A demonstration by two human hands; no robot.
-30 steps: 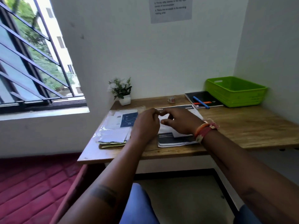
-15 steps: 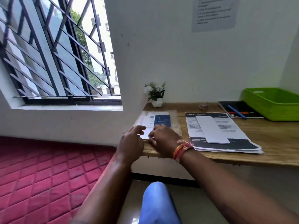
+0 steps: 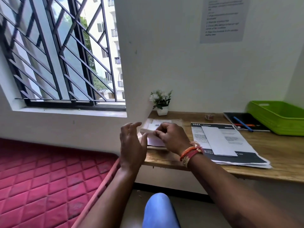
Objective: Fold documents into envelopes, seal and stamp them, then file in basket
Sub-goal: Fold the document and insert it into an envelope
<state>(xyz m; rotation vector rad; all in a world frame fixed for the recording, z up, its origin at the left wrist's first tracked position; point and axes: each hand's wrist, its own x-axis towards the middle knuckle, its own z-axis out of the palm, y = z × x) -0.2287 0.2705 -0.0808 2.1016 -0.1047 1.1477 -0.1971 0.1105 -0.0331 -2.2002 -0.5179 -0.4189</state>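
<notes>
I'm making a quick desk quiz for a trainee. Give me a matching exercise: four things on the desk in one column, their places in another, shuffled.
Things:
1. green basket
2. blue pen
3. folded white sheet
4. potted plant

Places:
A. on the printed document stack
B. far right of the desk
C. on the black notebook
D. back left corner by the wall

Pairs: 1-B, 2-C, 3-A, 4-D
</notes>
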